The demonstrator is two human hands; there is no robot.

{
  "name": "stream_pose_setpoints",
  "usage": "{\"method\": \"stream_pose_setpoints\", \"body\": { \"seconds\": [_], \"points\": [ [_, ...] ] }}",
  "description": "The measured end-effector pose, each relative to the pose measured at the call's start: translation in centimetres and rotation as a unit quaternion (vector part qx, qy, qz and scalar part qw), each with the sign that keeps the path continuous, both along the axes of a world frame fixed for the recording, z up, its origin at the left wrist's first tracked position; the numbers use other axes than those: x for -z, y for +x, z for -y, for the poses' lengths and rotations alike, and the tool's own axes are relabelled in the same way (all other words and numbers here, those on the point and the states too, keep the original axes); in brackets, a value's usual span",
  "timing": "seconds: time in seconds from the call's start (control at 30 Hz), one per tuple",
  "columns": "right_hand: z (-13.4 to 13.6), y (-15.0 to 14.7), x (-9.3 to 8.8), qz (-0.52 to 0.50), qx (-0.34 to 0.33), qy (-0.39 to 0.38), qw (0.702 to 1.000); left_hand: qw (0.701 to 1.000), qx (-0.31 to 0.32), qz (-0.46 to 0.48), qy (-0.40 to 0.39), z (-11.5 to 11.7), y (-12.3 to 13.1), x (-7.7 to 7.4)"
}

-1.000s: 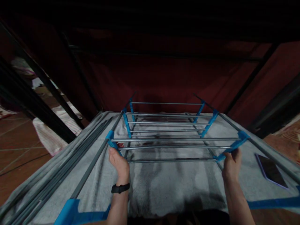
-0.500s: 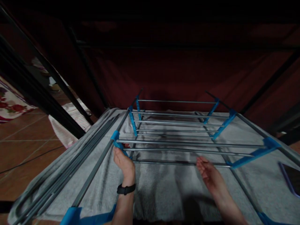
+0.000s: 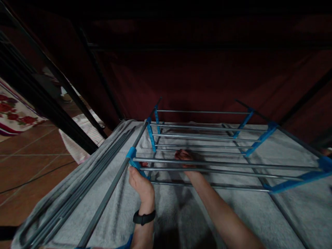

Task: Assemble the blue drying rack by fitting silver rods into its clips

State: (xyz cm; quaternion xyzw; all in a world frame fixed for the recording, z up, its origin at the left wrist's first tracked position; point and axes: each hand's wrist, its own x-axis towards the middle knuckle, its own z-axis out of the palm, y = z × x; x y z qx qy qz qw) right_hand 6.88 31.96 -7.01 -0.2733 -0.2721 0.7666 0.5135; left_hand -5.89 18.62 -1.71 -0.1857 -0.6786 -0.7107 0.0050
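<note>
A partly built rack of grey metal tubes (image 3: 220, 165) and blue plastic brackets (image 3: 152, 137) lies on a grey towel-like cloth (image 3: 168, 204). My left hand (image 3: 140, 180), a black band on its wrist, is closed around the blue bracket (image 3: 137, 164) on the left side tube, where the cross tubes meet it. Part of its fingers is hidden behind the bracket. My right hand (image 3: 185, 156) reaches between the cross tubes, its forearm passing under the nearer ones. Its fingers look loosely curled and apart, with nothing visible in them.
Several loose grey tubes (image 3: 85, 183) lie along the cloth's left side. Black frame bars (image 3: 46, 103) and a dark red curtain (image 3: 197, 83) stand around and behind. On the tiled floor (image 3: 33, 159) are a striped cloth (image 3: 80, 133) and a thin cable.
My right hand has moved left and forward, in among the cross tubes. My left hand keeps its hold on the bracket. The view has shifted slightly, and the phone at the right is out of sight.
</note>
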Motion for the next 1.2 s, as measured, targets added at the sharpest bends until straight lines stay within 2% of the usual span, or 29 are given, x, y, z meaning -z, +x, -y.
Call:
{"method": "stream_pose_setpoints", "body": {
  "seconds": [0.1,0.23,0.33,0.5,0.67,0.97,1.2],
  "points": [
    [-1.8,-2.1,0.4,-0.015,-0.005,-0.008,1.000,1.000,-0.014,0.005,0.011,0.0,-0.1,0.2],
    [-3.5,-3.6,0.5,-0.006,-0.013,-0.039,0.999,1.000,0.001,0.019,0.015,-0.1,-0.2,0.2],
    [-4.0,-4.5,0.4,0.001,0.020,-0.080,0.997,1.000,-0.015,0.022,0.002,-0.2,-0.2,0.1],
    [-4.0,-5.5,0.5,-0.003,0.076,-0.085,0.993,1.000,-0.021,0.024,0.002,-0.2,-0.2,0.1],
    [-4.3,-5.9,0.2,0.015,0.085,-0.080,0.993,1.000,0.005,0.011,0.013,-0.1,-0.4,0.3],
    [-3.9,-6.4,-1.1,0.027,0.116,-0.093,0.988,0.999,-0.004,0.034,0.012,-0.2,-0.3,-0.1],
    [-3.6,-6.2,-1.2,0.035,0.112,-0.089,0.989,0.999,-0.012,0.005,-0.045,-0.1,0.3,0.3]
  ]
}}
